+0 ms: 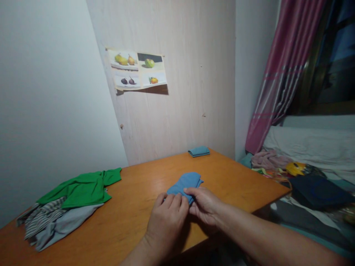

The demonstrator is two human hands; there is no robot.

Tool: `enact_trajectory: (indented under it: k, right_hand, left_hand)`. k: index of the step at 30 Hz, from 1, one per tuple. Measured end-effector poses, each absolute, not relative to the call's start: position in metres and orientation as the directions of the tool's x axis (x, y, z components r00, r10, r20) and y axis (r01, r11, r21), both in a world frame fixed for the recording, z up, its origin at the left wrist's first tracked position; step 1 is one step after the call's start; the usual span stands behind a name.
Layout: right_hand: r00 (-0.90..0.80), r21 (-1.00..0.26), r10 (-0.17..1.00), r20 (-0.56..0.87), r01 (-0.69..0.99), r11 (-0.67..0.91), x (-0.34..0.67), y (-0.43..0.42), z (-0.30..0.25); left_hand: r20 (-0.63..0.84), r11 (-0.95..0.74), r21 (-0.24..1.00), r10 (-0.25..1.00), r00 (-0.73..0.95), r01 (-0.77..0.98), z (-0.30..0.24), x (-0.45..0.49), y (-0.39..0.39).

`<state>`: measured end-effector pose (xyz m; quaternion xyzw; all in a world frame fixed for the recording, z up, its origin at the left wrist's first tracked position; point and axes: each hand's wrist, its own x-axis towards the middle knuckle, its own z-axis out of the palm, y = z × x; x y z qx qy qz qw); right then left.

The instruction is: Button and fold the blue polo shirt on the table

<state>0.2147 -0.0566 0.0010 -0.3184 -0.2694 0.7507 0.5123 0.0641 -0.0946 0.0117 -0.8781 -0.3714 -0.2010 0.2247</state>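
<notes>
A folded blue cloth (184, 182), perhaps a garment, is held near the front edge of the wooden table (133, 207). My left hand (169, 214) is closed on its near left side, fingers curled over the fabric. From the right, my right hand (203, 205) pinches the cloth, thumb on top and fingers underneath. The cloth's far end is rounded, with a small corner sticking out on the right. Farther back on the table lies a neatly folded blue-teal cloth bundle (199, 151).
A green shirt (83, 188) lies at the left on a striped cloth (46, 216) and a grey garment (68, 223). To the right of the table are a dark blue box-like item (318, 190) and a pink cloth (267, 159). The wall stands behind the table.
</notes>
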Motion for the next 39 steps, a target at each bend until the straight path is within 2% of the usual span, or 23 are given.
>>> enact_trajectory:
  k: [3,6,10,15,19,24,32,39]
  right_hand:
    - [-0.219,-0.733,0.963,-0.155,-0.629,-0.261,0.223,-0.052,-0.003]
    - [-0.133,-0.747,0.983,-0.128,-0.639,-0.183,0.237,-0.042,-0.002]
    - [-0.033,-0.742,0.996,-0.085,-0.665,-0.085,0.26,-0.023,-0.001]
    - [0.041,-0.725,0.996,-0.082,-0.688,-0.031,0.281,-0.002,-0.004]
    - [0.092,-0.717,0.99,-0.104,-0.697,-0.01,0.294,0.013,-0.002]
    - [0.152,-0.731,0.981,-0.117,-0.682,0.019,0.317,0.041,0.005]
    - [0.322,-0.692,0.939,-0.123,-0.706,0.152,0.369,0.12,0.018]
    - [0.386,-0.661,0.915,-0.12,-0.719,0.217,0.39,0.207,0.02]
  left_hand:
    - [0.561,-0.699,-0.182,0.504,0.657,0.692,0.003,0.065,-0.097]
    - [0.601,-0.756,-0.05,0.499,0.625,0.653,-0.001,0.059,-0.093]
    - [0.645,-0.666,0.171,0.633,0.429,0.726,-0.007,0.045,-0.068]
    - [0.506,-0.462,0.4,0.831,0.23,0.792,-0.016,0.036,-0.019]
    - [0.406,-0.395,0.483,0.892,0.2,0.781,-0.024,0.042,0.017]
    - [0.356,-0.362,0.452,0.911,0.208,0.815,-0.037,0.056,0.055]
    - [0.333,-0.356,0.242,0.904,0.268,0.903,-0.07,0.065,0.074]
    - [0.266,-0.315,0.206,0.929,0.257,0.927,-0.065,0.069,0.067]
